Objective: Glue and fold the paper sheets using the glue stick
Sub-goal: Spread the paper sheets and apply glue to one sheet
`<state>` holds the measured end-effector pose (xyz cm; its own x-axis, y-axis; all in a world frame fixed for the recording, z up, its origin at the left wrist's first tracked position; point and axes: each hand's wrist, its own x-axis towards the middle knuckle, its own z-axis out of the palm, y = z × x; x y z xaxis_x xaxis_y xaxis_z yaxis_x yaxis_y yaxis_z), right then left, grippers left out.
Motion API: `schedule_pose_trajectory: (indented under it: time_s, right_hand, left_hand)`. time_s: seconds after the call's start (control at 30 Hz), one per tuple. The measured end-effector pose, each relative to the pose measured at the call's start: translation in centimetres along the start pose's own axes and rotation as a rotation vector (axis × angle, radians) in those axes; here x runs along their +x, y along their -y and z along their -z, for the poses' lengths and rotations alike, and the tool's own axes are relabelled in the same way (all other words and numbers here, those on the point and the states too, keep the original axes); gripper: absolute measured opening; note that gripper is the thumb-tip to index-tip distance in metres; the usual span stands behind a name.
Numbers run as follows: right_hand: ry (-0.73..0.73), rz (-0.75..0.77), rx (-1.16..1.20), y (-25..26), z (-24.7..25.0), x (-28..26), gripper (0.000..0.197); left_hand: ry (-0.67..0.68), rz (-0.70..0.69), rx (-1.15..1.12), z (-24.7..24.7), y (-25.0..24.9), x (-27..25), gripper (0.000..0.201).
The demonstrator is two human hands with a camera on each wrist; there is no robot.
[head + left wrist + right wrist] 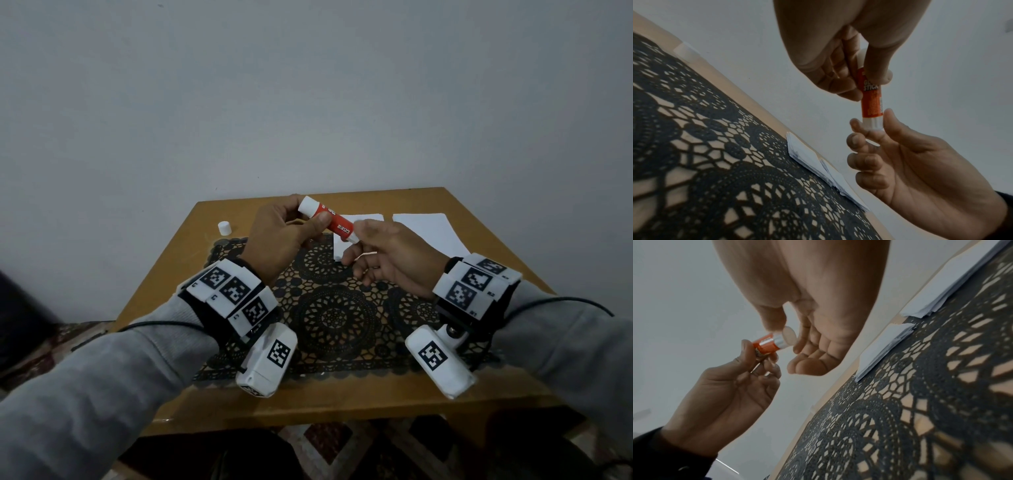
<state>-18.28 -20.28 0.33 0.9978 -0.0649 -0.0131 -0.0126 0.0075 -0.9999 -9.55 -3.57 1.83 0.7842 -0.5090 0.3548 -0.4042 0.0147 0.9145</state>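
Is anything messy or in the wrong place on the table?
Nothing is spilled or broken. The only stray thing is a small white cap standing alone near the wooden table's far left edge, apart from the glue stick that both hands hold above the paper sheets.

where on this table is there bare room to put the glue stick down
Bare wood lies along the near edge of the wooden table, in front of the black lace mat, and on the far left strip around the small white cap. The mat's middle is also free. The far right is crowded with white paper sheets.
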Motion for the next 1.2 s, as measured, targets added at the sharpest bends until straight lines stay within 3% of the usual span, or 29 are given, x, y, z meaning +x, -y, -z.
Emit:
schedule_pose_trajectory:
  time_s: [0.1, 0.23, 0.3, 0.47, 0.63, 0.83, 1.03, 1.2]
  right_hand:
    - [-0.01, 0.013, -0.032, 0.09, -0.14, -0.12, 0.016]
    - [-0.067, -0.008, -0.091, 0.06, -0.46, -0.02, 0.044]
    - [-0.046, -0.019, -0.073, 0.19, -0.48, -0.04, 0.047]
    - [0.015, -0.017, -0.083, 0.45, -0.39, -0.32, 0.031]
    - [-0.016, -0.061, -0.075, 0.36, -0.55, -0.22, 0.044]
    - [0.033, -0.035, -0.091, 0.16, -0.42, -0.37, 0.029]
    - [0.048, -0.066, -0.068, -0.06, -0.35, -0.53, 0.034]
    - [-0.005, 0.043, -0.017, 0.73, -0.09, 0.0, 0.025]
  left_hand:
    - [-0.002, 0.002, 0.004, 0.1, 0.19, -0.06, 0.007]
    - [-0.016, -0.015, -0.008, -0.1, 0.3, -0.14, 0.013]
    - [-0.019, -0.021, -0.003, -0.02, 0.22, -0.16, 0.012]
    - [-0.034, 0.0, 0.01, 0.34, 0.36, -0.12, 0.011]
    - [-0.03, 0.007, -0.027, 0.12, 0.38, -0.07, 0.007]
    - [-0.022, -0.002, -0.011, 0.28, 0.64, -0.18, 0.009]
    - [-0.008, 0.031, -0.021, 0.21, 0.71, -0.23, 0.01]
    - [0.033, 0.02, -0.011, -0.62, 0.15, 0.27, 0.015]
